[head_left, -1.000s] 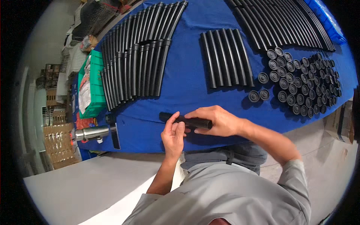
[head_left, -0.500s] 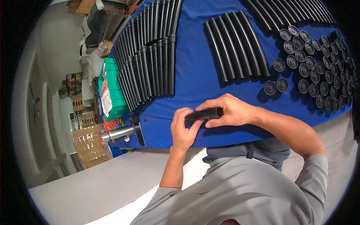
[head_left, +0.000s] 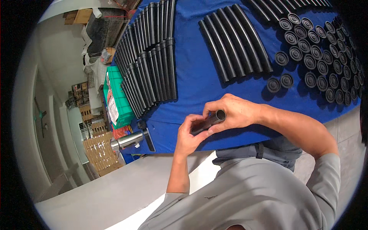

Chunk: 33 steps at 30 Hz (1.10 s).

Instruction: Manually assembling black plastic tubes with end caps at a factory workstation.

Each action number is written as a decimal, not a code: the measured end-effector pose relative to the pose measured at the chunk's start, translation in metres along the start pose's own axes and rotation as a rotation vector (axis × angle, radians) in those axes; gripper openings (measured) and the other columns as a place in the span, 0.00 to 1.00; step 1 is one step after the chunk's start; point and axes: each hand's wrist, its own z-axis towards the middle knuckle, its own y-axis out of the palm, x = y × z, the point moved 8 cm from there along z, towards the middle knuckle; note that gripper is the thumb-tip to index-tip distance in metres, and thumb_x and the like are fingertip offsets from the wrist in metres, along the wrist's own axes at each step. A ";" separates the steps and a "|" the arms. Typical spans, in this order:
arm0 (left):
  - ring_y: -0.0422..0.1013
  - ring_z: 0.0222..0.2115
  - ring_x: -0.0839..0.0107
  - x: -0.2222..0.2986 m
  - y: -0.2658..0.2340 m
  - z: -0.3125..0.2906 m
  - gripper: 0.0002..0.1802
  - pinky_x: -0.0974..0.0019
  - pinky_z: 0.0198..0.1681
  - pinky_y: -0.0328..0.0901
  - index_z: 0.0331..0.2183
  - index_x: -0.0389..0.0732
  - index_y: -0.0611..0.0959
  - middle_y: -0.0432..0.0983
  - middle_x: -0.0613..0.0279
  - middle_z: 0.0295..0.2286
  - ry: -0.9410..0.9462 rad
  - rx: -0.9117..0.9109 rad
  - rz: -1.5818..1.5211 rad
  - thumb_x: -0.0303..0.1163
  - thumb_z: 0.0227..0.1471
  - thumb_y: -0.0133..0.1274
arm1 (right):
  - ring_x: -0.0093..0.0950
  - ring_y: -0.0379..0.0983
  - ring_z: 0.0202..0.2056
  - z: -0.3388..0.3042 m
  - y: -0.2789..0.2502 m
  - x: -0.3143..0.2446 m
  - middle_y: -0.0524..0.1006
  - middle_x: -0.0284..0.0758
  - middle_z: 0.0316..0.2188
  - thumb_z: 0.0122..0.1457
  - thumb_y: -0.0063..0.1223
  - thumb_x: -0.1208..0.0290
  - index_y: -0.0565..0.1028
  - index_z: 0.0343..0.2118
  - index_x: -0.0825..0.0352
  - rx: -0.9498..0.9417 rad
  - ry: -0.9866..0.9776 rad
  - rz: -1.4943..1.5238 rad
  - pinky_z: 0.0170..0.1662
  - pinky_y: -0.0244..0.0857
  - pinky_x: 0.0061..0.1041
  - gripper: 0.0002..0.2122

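Close to the table's near edge, both my hands grip a short-looking black tube [head_left: 210, 122]. My left hand [head_left: 189, 136] is closed round its left end, which the fingers and palm hide. My right hand [head_left: 238, 112] pinches it near the other end, with fingers on the far side and the thumb on the near side. That end's round, hollow mouth faces up and to the right. Beyond my hands lies a row of several plain black tubes [head_left: 235, 44]. To their right, round black ribbed caps [head_left: 286, 80] rest on the cloth, a few of them apart from the large cluster.
A blue cloth [head_left: 188, 69] covers the table. Black tubes with collared ends [head_left: 165, 71] lie in two rows at the left. Past them stand a green bin [head_left: 122, 97] and a metal cylinder [head_left: 130, 140], with a dark flat object [head_left: 148, 140] beside it. More tubes [head_left: 264, 9] lie far right.
The tube has tilted, so its open end now points more upward. My left fingers have come closer to my right hand. The whole view has shifted slightly.
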 end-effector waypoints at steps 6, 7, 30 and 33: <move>0.74 0.39 0.71 -0.009 0.005 -0.010 0.22 0.69 0.45 0.68 0.45 0.32 0.77 0.76 0.61 0.39 -0.156 -0.213 -0.425 0.32 0.52 0.65 | 0.29 0.79 0.30 0.001 0.006 -0.007 0.83 0.38 0.31 0.52 0.65 0.70 0.78 0.47 0.64 -0.098 0.083 0.181 0.35 0.71 0.29 0.18; 0.74 0.39 0.71 -0.012 0.003 -0.012 0.22 0.69 0.45 0.68 0.45 0.32 0.77 0.76 0.61 0.39 -0.156 -0.210 -0.427 0.32 0.52 0.65 | 0.29 0.79 0.29 0.002 0.007 -0.008 0.83 0.38 0.31 0.52 0.65 0.71 0.79 0.47 0.64 -0.107 0.077 0.190 0.35 0.71 0.28 0.17; 0.77 0.35 0.62 -0.029 0.006 -0.042 0.18 0.64 0.39 0.73 0.42 0.33 0.78 0.79 0.49 0.39 -0.403 0.184 -0.248 0.36 0.57 0.60 | 0.40 0.75 0.21 0.001 -0.006 0.006 0.74 0.44 0.16 0.51 0.59 0.71 0.76 0.41 0.69 0.044 0.175 -0.113 0.27 0.66 0.37 0.14; 0.76 0.40 0.60 0.052 -0.008 -0.024 0.22 0.61 0.45 0.71 0.43 0.35 0.78 0.78 0.50 0.42 0.400 0.413 0.538 0.29 0.47 0.67 | 0.39 0.77 0.23 0.002 -0.007 0.006 0.76 0.45 0.19 0.51 0.59 0.71 0.76 0.43 0.69 0.003 0.228 -0.130 0.30 0.68 0.35 0.15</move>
